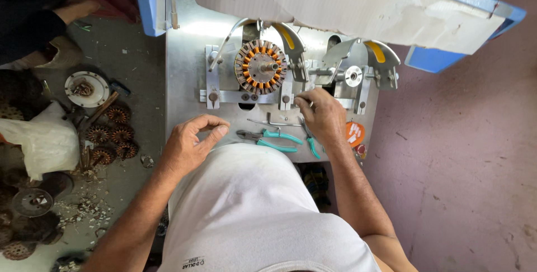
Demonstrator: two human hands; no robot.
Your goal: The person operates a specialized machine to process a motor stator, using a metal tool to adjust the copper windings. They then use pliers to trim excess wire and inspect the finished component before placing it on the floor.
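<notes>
- The person stands over a metal table (184, 65), viewed from the head camera looking straight down.
- A winding fixture (224, 96) of grey brackets and curved guards is bolted across the far part of the table.
- A round stator (260, 66) with copper coils and orange slot liners sits on a shaft at the fixture's left station, upright on its axis, between two guards.
- A second station to the right carries a small bare hub (353, 76) beneath a guard with a yellow strip.
- Right hand (323, 116): fingers curled closed, thumb and forefinger pinched at the fixture's lower rail, just below and right of the stator. A small item sits in the pinch; what it is cannot be told.
- Left hand (193, 140): resting at the near edge of the table, fingers bent with thumb and forefinger nearly meeting; holding nothing that can be made out.
- Pliers (268, 139) with teal handles lie flat on the table between the two hands, close to the right wrist.
- An orange tag (354, 133) lies at the table's right edge, just beside the right hand.
- On the floor left of the table lie several wound stators (114, 132), a white bag (42, 140) and a round metal cover (85, 88).
- Another person's arm (53, 17) in a dark sleeve shows at the upper left, well apart from the table.
</notes>
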